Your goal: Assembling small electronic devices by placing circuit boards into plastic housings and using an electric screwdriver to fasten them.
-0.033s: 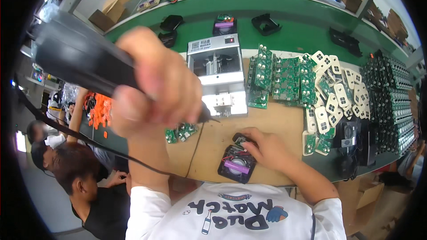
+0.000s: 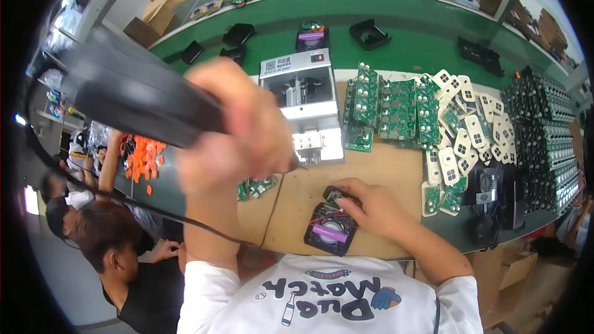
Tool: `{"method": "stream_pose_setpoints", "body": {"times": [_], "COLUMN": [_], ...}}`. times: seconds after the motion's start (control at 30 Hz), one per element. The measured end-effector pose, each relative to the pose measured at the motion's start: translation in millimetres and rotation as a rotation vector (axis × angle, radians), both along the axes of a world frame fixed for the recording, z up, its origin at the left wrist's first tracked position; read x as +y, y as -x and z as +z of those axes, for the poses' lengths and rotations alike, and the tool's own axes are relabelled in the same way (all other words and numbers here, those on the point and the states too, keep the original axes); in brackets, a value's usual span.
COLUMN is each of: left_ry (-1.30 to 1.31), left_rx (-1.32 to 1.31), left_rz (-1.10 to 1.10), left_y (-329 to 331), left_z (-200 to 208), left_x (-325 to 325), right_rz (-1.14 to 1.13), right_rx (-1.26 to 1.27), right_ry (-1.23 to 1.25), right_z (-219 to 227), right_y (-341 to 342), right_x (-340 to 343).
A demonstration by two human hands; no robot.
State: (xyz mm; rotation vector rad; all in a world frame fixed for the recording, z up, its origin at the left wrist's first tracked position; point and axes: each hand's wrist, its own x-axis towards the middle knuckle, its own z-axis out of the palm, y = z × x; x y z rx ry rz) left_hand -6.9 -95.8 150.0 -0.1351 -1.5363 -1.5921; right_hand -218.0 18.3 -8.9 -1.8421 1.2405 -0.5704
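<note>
My left hand point(image 2: 238, 120), raised and blurred, is wrapped round a black electric screwdriver point(image 2: 148, 96). Its thin bit points down toward the board near the machine. Lower right, my right hand point(image 2: 371, 207) pinches a small black housing piece with a little green circuit board point(image 2: 335, 197) in it. Just below lies an open black casing point(image 2: 317, 239) with a round speaker-like part. A purple cylindrical battery point(image 2: 330, 233) rests across it, and red wires run up toward the piece in my right hand.
A silver machine point(image 2: 301, 111) with a recessed front stands beyond my hands. Green circuit boards point(image 2: 396, 111) and white plates point(image 2: 473, 130) lie to the right. A cable point(image 2: 179, 218) crosses at left. Orange parts point(image 2: 143, 158) and co-workers point(image 2: 111, 247) are left.
My left hand and the screwdriver have shifted a little to the right, uncovering a black part on the green surface. My right hand and the casing stay in place.
</note>
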Motion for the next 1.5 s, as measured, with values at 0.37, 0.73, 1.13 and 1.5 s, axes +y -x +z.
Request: {"method": "stream_pose_setpoints", "body": {"times": [0.37,0.73,1.13,1.5], "left_ry": [-0.417,-0.301,-0.368,-0.23], "left_rx": [-0.211,-0.024,-0.109,0.039], "left_rz": [0.538,0.379,0.484,0.411], "left_y": [15,33,39,17], "left_z": [-73,-104,-105,-61], "left_x": [52,81,88,82], "right_rz": [-0.13,-0.112,-0.143,-0.168], "right_rx": [-0.395,-0.354,-0.297,-0.131], "right_ry": [-0.39,-0.242,-0.192,0.326], "right_z": [-23,-26,-25,1], "right_y": [8,1,0,5], "right_x": [-6,-7,-11,1]}}
